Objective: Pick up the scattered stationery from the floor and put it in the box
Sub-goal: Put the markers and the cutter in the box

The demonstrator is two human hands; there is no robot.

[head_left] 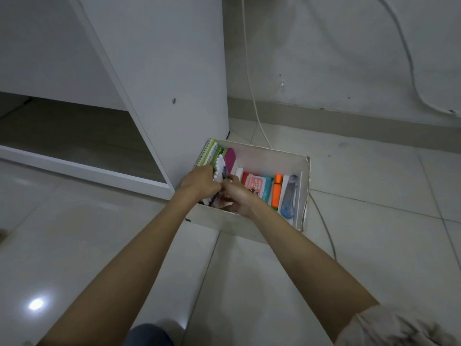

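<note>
Head view looks down on a white cardboard box (252, 222) standing on the tiled floor (374, 196), its far left corner close against a white cabinet panel (174, 71). Both hands are inside the box at its 9 o'clock end: the left hand (199, 182) has its fingers curled round a bundle of pens (219, 168) with white caps, and the right hand (237, 196) curls in against the same bundle from the 3 o'clock side, though what its fingertips pinch is hidden. A green spiral notebook (208, 152) leans at the box's 10 o'clock corner, with a magenta item (229, 158) just beside it. Toward 3 o'clock lie a red-and-teal packet (258, 187), an orange highlighter (276, 191) and a blue-grey stapler-like tool (289, 196). No stationery shows on the visible floor, so the task seems close to done. The risk I see is the bundle: if released upright in that crowded end, the pens could splay, tip over the low near wall and roll back onto the tiles. Pushing them down hard could also shove the leaning notebook out. A cable (324, 228) trails just beside the box.
</note>
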